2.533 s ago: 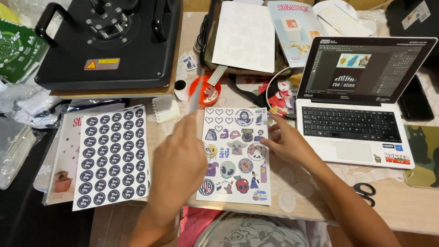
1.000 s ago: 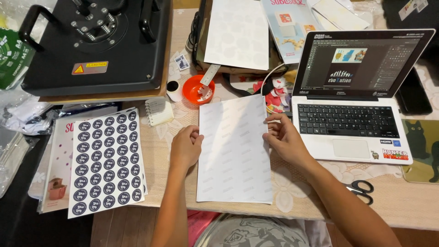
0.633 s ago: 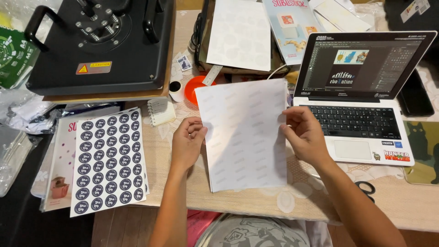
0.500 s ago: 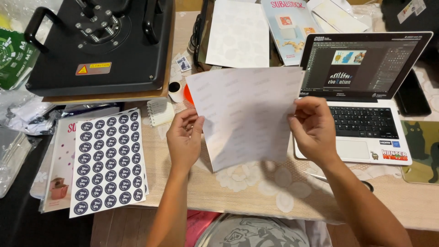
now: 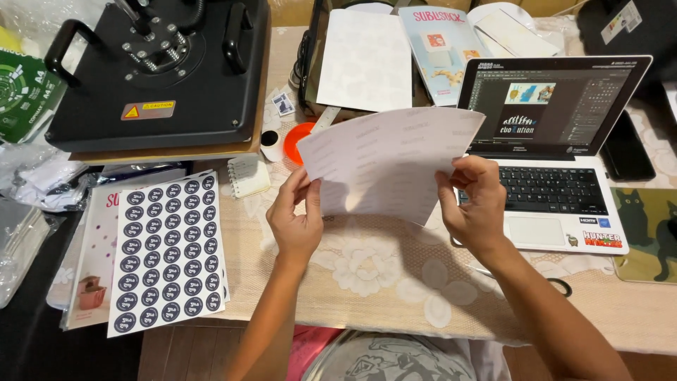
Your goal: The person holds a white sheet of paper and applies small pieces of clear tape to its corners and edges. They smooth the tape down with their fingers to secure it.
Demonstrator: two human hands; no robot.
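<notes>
I hold a white paper sheet [image 5: 384, 162] up off the table, blank back toward me, tilted with its right corner high. My left hand [image 5: 295, 219] pinches its lower left edge. My right hand [image 5: 478, 204] grips its right edge, in front of the open laptop [image 5: 557, 176]. Under the sheet lies the lace-patterned tablecloth [image 5: 367, 275].
A sheet of round dark stickers [image 5: 168, 250] lies at the left on a stack of papers. A black heat press [image 5: 159, 70] stands at the back left. An orange tape dispenser [image 5: 295, 137], a small notepad [image 5: 248, 175], more sheets [image 5: 367, 60] and scissors [image 5: 557, 286] lie around.
The sticker sheet was turned over to its blank back, then lifted off the table with both hands and tilted toward the laptop.
</notes>
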